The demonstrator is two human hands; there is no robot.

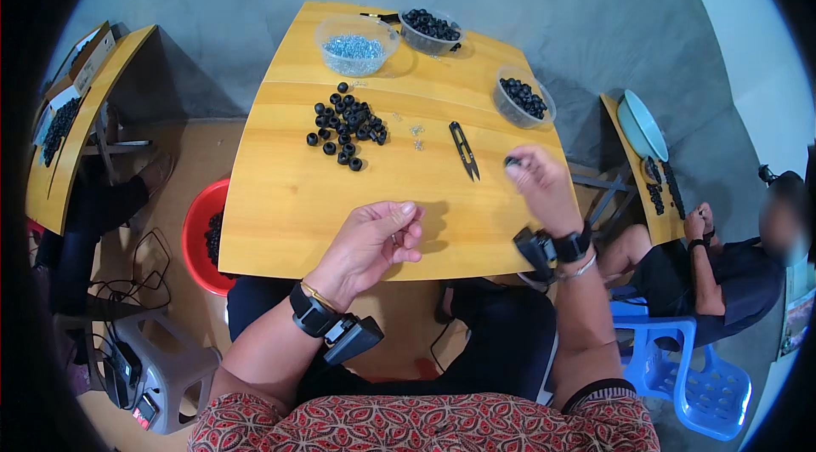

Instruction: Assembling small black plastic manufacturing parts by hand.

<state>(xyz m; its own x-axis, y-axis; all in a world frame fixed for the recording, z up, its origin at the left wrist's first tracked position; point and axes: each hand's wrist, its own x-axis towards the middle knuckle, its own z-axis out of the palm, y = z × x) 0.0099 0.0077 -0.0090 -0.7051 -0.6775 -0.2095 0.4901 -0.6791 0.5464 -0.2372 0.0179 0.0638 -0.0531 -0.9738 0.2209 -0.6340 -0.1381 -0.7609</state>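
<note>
My left hand [376, 241] is over the table's near edge, its fingers curled and the thumb pressed on the index finger. Whatever it may pinch is too small to make out. Farther right, my right hand [548, 188] is raised over the table's right edge, with a round black bead-like piece [512, 162] at its fingertips. Black thread snips [464, 151] lie just left of that hand. A loose pile of the same round black pieces [347, 124] is spread beyond my left hand. Several tiny shiny metal bits [416, 130] lie between the pile and the snips.
On the yellow table [289, 222] stand a clear tub of small silvery bits [354, 48] and two tubs of black pieces [431, 30] [524, 99]. A red basin [192, 235] is beside the table's left edge. Another person [722, 282] sits at a side table, right.
</note>
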